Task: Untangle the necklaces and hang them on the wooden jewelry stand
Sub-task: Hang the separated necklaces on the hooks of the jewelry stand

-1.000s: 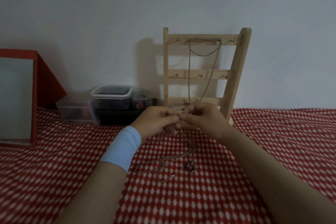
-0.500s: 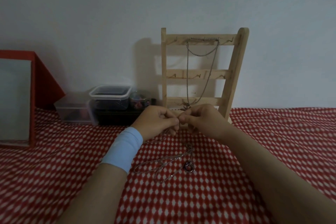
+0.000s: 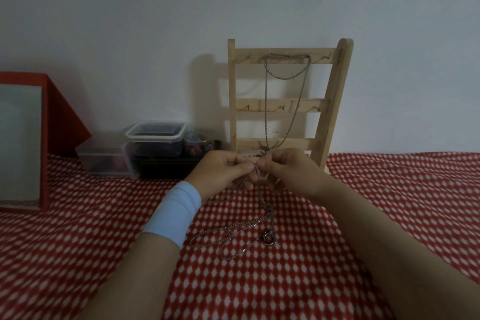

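The wooden jewelry stand leans against the wall behind my hands. One silver necklace hangs from its top rail hooks. My left hand and my right hand meet in front of the stand's base, each pinching the same thin chain between thumb and fingertips. From that pinch the tangled necklaces trail down onto the red checked cloth. A round ring pendant lies at the tangle's right end.
Clear plastic containers and a small jar sit left of the stand by the wall. A red box with a grey panel stands at the far left. A light blue band wraps my left wrist.
My hands have stayed pinched together on the chain, with only small finger shifts. The view has drifted slightly. The tangle on the cloth lies much the same.
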Tool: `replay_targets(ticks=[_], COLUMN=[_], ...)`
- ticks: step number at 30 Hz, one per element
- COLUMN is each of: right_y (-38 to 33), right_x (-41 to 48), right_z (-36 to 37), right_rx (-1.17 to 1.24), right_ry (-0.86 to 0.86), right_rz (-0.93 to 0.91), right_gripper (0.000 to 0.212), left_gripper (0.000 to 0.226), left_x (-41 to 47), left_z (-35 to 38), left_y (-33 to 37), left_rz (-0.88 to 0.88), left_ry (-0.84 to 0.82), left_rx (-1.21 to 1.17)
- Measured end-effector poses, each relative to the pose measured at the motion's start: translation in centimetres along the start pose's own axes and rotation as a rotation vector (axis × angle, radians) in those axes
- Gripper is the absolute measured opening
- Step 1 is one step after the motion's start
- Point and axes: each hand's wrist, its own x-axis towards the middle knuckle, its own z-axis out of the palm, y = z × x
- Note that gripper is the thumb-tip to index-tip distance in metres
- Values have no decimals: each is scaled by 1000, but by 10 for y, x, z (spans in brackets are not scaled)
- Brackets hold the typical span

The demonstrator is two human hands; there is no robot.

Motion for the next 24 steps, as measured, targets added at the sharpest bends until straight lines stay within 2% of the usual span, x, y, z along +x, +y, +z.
replay_targets(ticks=[4,7,11,18,24], right_y=[1,-1,0,-4,0], right_x=[0,-1,0,-2,1], right_z=[2,5,12,8,5], right_rx=[-107,-237,-346,-106,-74], right_ry=[-40,-40,-11,-3,72], right_rz=[-32,-33,-80,-113,-219], right_gripper=[26,26,22,12,8], left_gripper=[9,9,6,14,23], left_x=[2,6,8,10,9], left_z=[2,0,0,-1,0], left_y=[-1,-6,-8,-7,-6], left_rz=[51,133,181,110,38], left_ry=[69,153,179,119,2], left_rx=[-25,127,294,256,162])
